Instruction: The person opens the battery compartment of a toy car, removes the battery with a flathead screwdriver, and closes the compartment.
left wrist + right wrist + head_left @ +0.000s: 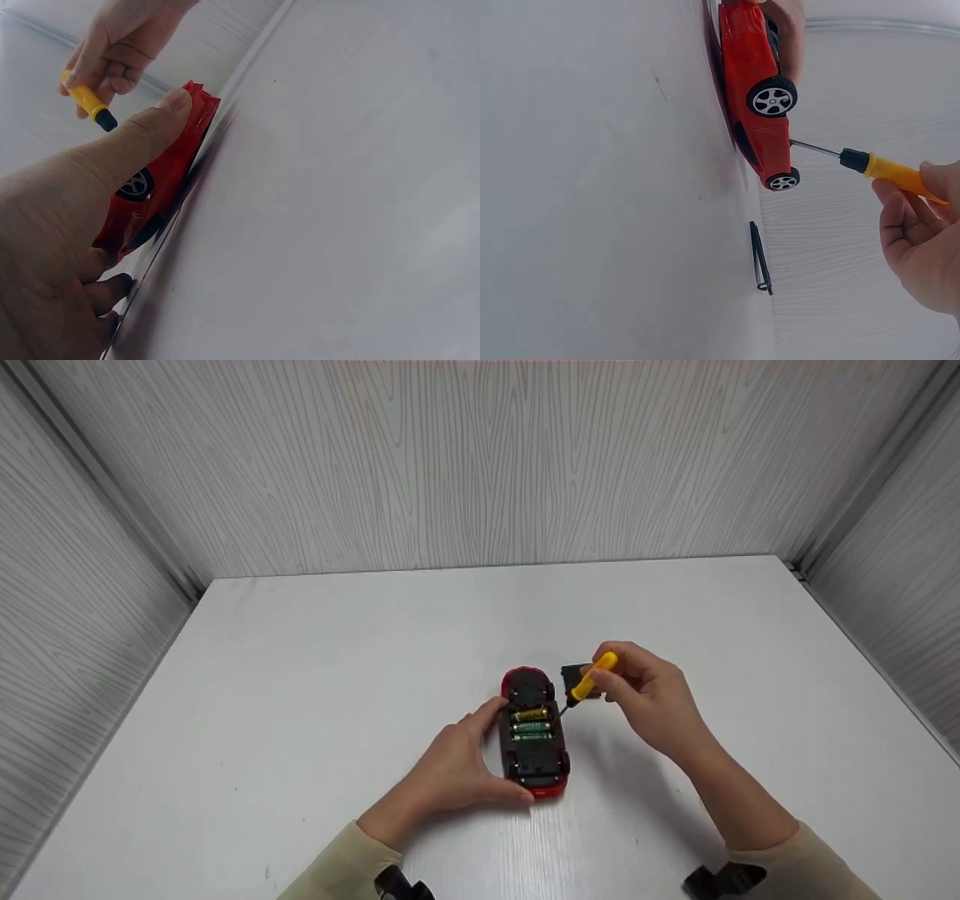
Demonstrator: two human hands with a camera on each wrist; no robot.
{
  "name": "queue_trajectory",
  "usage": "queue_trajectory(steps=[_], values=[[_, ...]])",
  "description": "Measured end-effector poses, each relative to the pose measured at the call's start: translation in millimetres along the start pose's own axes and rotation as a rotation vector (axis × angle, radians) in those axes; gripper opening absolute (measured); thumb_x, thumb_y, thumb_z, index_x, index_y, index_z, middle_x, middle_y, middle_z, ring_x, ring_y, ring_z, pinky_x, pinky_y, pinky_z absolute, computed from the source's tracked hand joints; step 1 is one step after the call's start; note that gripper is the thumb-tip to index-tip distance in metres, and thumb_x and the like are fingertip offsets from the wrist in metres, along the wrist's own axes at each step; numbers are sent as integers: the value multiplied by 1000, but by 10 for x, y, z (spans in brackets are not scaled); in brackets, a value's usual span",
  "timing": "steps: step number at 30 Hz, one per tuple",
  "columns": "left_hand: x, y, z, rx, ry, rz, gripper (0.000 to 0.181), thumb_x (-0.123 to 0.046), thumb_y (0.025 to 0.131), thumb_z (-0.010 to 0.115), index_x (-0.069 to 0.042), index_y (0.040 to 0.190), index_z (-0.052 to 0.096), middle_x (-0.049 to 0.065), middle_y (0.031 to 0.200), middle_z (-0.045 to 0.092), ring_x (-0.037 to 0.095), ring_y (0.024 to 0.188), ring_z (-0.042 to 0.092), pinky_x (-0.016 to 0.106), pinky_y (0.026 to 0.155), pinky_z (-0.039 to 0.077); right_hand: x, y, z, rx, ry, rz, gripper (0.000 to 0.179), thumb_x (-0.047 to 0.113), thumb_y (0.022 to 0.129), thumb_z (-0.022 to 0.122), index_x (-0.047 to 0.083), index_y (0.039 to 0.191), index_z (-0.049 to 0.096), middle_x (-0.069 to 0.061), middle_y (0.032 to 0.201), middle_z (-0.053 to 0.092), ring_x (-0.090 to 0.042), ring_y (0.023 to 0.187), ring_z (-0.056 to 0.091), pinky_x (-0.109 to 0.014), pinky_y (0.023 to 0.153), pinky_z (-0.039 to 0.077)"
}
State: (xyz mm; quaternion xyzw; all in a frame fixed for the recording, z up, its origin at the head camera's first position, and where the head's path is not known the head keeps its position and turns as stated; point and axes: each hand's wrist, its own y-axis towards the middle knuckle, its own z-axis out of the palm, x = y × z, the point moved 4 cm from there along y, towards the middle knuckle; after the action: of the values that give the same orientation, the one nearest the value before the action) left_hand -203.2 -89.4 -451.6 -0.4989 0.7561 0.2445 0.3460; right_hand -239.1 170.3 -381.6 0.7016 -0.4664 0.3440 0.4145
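Note:
A red toy car (536, 765) lies upside down on the table, its black underside facing up and its battery bay uncovered. Three batteries (532, 727) sit in the bay, one gold and black, two green. My left hand (454, 769) grips the car from the left, thumb at the near end and fingers along the side. In my right hand (652, 701), thumb and fingers pinch the yellow handle of a screwdriver (596, 675). Its metal shaft slants down to the bay's right edge; in the right wrist view the screwdriver (896, 174) meets the car's underside between the wheels.
A black battery cover (574, 679) lies on the white table (337, 675) just right of the car, partly behind the screwdriver and right hand. Pale wood-grain panels (480, 465) stand at the back and both sides.

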Motion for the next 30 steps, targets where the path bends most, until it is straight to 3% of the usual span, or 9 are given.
queue_trajectory(steps=[8, 15, 24, 30], values=[[-26, 2, -10, 7, 0, -20, 133, -54, 57, 103, -21, 166, 34, 3, 160, 49, 17, 147, 44, 41, 121, 35, -87, 33, -46, -8, 86, 17, 19, 16, 106, 68, 4, 120, 67, -12, 112, 77, -30, 88, 69, -28, 77, 59], [-26, 7, -6, 7, 12, -22, 132, -56, 58, 102, -22, 166, 34, 4, 160, 50, 20, 146, 46, 42, 120, 37, -157, 47, -58, -14, 143, 77, 21, 17, 107, 67, 3, 123, 66, -20, 117, 75, -39, 96, 69, -27, 81, 59], [-28, 1, -8, 0, 17, -17, 130, -55, 56, 102, -25, 165, 37, 3, 154, 56, 17, 140, 51, 40, 118, 40, -281, 56, -73, -19, 211, 132, 26, 24, 107, 67, 5, 124, 65, -27, 124, 71, -35, 98, 71, -29, 84, 60], [-11, -9, -8, -1, 20, -23, 131, -59, 56, 101, -24, 165, 37, 7, 156, 54, 23, 141, 51, 45, 118, 40, -297, 61, -67, -16, 215, 149, 28, 26, 107, 66, 6, 127, 65, -26, 126, 70, -35, 100, 71, -29, 86, 60]])
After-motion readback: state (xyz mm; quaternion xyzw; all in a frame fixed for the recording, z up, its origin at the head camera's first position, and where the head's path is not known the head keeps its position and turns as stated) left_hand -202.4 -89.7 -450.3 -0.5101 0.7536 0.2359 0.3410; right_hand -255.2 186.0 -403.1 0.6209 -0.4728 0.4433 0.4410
